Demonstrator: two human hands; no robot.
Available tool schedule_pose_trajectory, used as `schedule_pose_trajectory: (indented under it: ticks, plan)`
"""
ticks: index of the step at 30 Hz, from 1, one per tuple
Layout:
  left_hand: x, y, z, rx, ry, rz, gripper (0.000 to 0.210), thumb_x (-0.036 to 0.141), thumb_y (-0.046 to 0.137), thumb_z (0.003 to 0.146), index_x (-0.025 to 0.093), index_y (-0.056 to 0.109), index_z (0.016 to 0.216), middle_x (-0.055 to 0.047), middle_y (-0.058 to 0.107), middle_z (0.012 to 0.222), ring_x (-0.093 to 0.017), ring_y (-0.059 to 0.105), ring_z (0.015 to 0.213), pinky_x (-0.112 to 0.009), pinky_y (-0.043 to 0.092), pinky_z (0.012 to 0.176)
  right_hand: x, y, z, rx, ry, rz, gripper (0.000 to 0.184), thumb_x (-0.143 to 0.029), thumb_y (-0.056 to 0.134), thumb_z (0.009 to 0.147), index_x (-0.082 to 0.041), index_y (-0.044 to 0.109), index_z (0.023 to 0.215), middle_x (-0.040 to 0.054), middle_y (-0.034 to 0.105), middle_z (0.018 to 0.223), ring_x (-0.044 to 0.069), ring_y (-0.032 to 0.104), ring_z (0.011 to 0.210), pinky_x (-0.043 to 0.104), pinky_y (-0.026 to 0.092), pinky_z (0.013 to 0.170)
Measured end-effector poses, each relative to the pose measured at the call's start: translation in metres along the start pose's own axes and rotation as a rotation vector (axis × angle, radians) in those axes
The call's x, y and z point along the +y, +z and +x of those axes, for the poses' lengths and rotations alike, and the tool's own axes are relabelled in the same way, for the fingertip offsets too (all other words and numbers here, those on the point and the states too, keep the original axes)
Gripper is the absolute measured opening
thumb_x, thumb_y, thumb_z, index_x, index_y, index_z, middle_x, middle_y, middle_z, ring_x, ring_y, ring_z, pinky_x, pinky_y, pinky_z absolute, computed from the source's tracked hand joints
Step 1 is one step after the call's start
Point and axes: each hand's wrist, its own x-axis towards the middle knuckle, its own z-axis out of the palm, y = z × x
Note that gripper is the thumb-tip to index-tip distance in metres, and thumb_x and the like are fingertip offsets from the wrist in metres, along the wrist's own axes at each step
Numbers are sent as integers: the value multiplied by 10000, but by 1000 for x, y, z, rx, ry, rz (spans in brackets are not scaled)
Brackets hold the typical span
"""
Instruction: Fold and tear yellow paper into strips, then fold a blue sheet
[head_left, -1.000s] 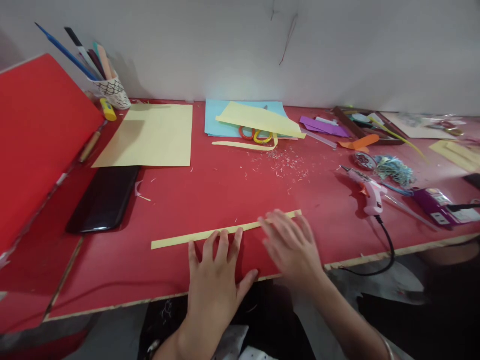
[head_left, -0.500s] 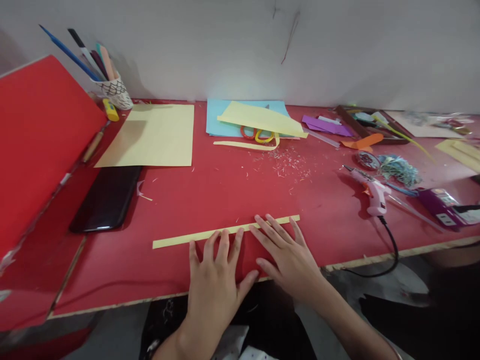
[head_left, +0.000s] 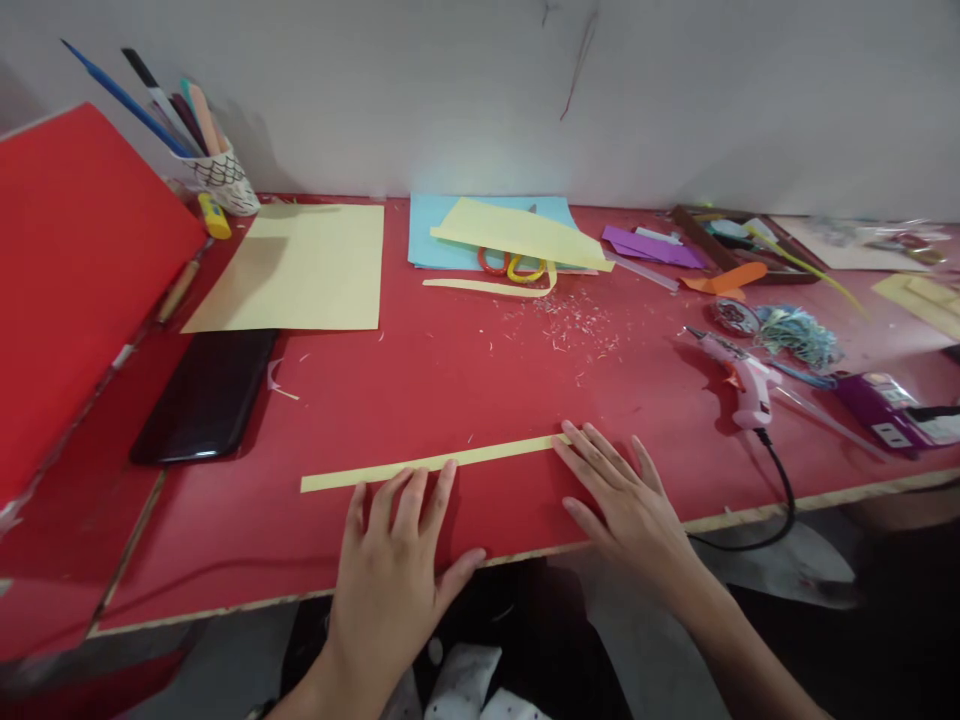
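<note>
head view | looks forward, down | close above left hand [head_left: 390, 560], right hand [head_left: 630, 510] | faces wall [head_left: 360, 90]

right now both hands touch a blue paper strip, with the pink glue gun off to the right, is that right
Not quite: the head view shows the paper strip is pale yellow, not blue. The left hand and right hand touch it, and the pink glue gun is off to the right.

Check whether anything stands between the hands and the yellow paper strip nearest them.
Nothing visible does: the left hand has fingertips at the near edge of the yellow paper strip, and the right hand has fingertips at its right end.
</note>
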Motion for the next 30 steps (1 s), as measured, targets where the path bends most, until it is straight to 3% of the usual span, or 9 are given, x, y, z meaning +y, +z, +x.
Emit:
schedule_pose_trajectory:
  ticks: [6,13,18,22,30]
  plan:
    - [-20,-3,-14,-33,-75,51,549,482,356,782,156,429,1218,-146,518,1026,-294,433,1001,-509,311,879,1,0,-2,0,32,12,444,-299,292,841,-250,290,1282,20,353,1326,181,303,1218,462,190,981]
    - [-41,-7,-30,-44,-99,140,635,507,319,777,66,394,1228,-183,533,997,-322,453,963,-488,374,782,1,1,-1,-15,45,24,444,-308,289,842,-260,290,1284,22,355,1325,182,306,1216,457,189,983]
    - [-51,-12,-37,-30,-110,175,640,507,278,786,40,402,1205,-201,545,1022,-344,468,957,-535,332,796,-1,0,-1,20,44,17,426,-320,286,844,-245,332,1261,49,404,1292,203,330,1199,485,186,973]
    - [-61,-15,-29,45,-22,195,601,539,327,766,56,526,1064,-179,580,963,-302,512,874,-473,329,820,-4,-4,14,66,27,39,349,-349,341,837,-227,465,1139,70,476,1212,218,412,1122,503,176,969]
    - [-60,-21,6,86,-31,318,427,456,342,798,115,595,845,-134,599,815,-263,513,784,-394,354,687,-23,-16,66,25,-196,142,201,-178,415,820,-220,590,909,35,572,814,154,526,779,370,337,841]
